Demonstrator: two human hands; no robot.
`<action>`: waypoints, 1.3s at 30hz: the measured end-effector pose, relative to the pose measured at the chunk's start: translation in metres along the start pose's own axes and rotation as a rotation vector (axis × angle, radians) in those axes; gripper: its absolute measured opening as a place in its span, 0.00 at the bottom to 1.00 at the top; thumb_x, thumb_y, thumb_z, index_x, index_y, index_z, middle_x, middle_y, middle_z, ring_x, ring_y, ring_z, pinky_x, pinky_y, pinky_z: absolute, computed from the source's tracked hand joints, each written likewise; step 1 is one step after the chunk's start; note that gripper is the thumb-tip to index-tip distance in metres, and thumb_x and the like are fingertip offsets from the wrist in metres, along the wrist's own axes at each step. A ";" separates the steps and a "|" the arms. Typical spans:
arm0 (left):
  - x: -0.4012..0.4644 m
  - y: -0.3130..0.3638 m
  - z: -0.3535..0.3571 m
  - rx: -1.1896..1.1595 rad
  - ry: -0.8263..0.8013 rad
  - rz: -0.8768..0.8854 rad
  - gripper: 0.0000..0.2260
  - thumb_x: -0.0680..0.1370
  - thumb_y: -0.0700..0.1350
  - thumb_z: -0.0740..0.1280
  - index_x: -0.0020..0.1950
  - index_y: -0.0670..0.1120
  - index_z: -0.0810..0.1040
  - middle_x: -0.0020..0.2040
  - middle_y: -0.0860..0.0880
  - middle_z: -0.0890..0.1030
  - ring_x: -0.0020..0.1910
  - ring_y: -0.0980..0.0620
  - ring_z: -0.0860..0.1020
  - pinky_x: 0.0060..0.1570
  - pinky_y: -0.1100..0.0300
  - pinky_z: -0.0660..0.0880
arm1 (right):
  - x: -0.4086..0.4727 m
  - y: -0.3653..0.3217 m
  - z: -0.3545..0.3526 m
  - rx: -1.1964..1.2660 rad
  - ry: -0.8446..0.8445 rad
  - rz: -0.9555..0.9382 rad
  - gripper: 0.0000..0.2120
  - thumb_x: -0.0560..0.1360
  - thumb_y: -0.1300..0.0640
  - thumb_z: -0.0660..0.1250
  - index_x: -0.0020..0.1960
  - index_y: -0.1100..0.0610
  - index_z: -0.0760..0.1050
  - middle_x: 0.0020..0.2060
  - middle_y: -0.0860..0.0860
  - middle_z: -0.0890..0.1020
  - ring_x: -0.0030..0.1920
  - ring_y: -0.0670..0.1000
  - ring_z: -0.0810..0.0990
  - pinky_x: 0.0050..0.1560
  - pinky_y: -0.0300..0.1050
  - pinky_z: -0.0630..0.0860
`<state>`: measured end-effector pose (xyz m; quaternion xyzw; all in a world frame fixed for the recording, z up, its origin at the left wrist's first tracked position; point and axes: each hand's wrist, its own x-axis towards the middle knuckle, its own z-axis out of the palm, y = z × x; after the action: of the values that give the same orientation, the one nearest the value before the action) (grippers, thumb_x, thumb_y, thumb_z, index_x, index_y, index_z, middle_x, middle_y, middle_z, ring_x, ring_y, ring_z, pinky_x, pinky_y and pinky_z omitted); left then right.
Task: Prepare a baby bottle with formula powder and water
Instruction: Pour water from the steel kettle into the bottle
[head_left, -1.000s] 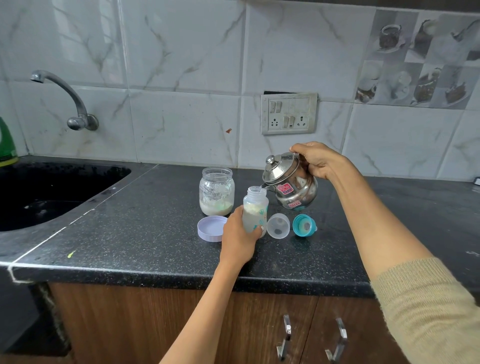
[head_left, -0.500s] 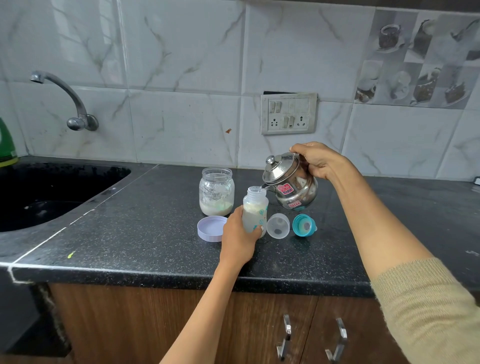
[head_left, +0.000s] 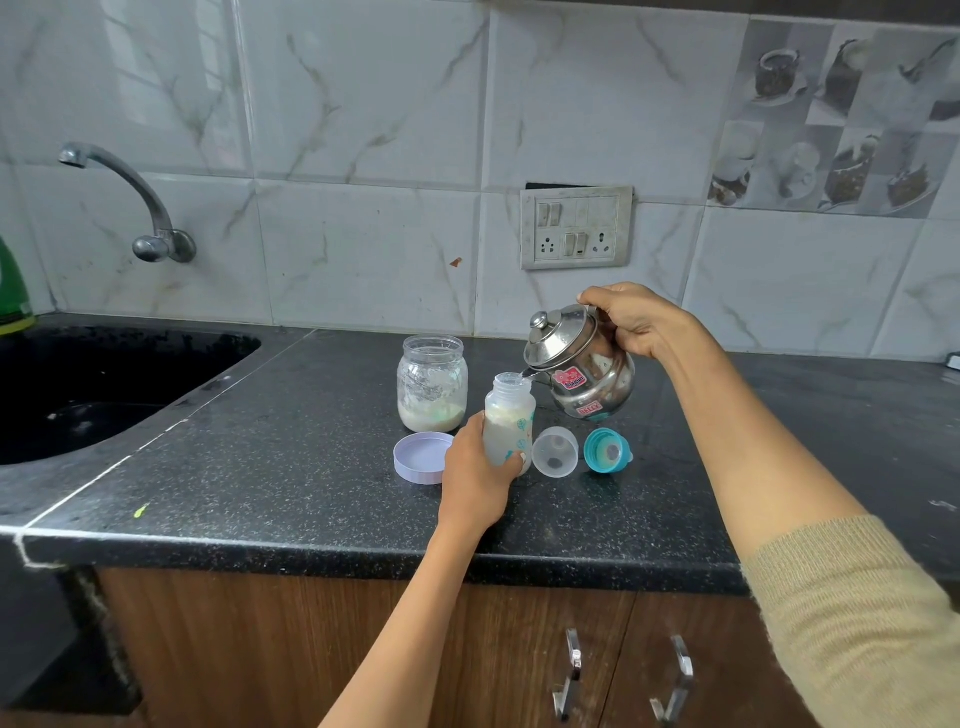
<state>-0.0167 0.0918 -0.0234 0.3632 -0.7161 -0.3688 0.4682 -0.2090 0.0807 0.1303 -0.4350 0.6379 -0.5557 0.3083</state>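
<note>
On counter (head_left: 311, 441), bottle (head_left: 511, 415) base hidden by left hand (head_left: 478, 480)

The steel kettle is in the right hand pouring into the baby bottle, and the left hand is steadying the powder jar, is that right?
Not quite. In the head view the left hand grips the baby bottle, not the powder jar, which stands untouched. The right hand does tilt the steel kettle over the bottle.

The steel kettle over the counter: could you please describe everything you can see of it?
The steel kettle is a small, round-bellied pot of shiny metal with a domed, knobbed lid and two red stickers on its side. The right hand grips it at the back, holding it off the counter and tilted left, its spout at the open mouth of the baby bottle, which the left hand holds.
</note>
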 end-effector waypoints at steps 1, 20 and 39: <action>0.000 0.000 0.000 0.002 0.000 0.001 0.14 0.73 0.38 0.70 0.55 0.46 0.71 0.51 0.49 0.77 0.52 0.49 0.76 0.50 0.54 0.75 | 0.000 0.000 0.000 0.001 0.000 0.000 0.10 0.77 0.63 0.62 0.37 0.57 0.71 0.31 0.53 0.69 0.31 0.49 0.68 0.36 0.42 0.69; 0.000 0.001 0.000 0.007 0.000 -0.019 0.17 0.72 0.38 0.71 0.58 0.45 0.71 0.52 0.50 0.76 0.54 0.48 0.76 0.53 0.51 0.75 | 0.002 -0.001 0.001 0.004 0.005 -0.004 0.09 0.76 0.63 0.62 0.38 0.59 0.72 0.31 0.54 0.71 0.31 0.50 0.70 0.36 0.43 0.72; -0.001 0.002 -0.001 0.001 0.000 -0.014 0.14 0.72 0.37 0.70 0.53 0.48 0.69 0.52 0.50 0.77 0.53 0.48 0.76 0.52 0.52 0.75 | 0.001 -0.003 0.003 -0.012 0.008 -0.006 0.08 0.77 0.63 0.62 0.39 0.60 0.73 0.31 0.54 0.71 0.31 0.49 0.70 0.36 0.43 0.71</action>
<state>-0.0162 0.0930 -0.0218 0.3685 -0.7139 -0.3717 0.4653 -0.2065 0.0784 0.1329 -0.4365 0.6413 -0.5544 0.3014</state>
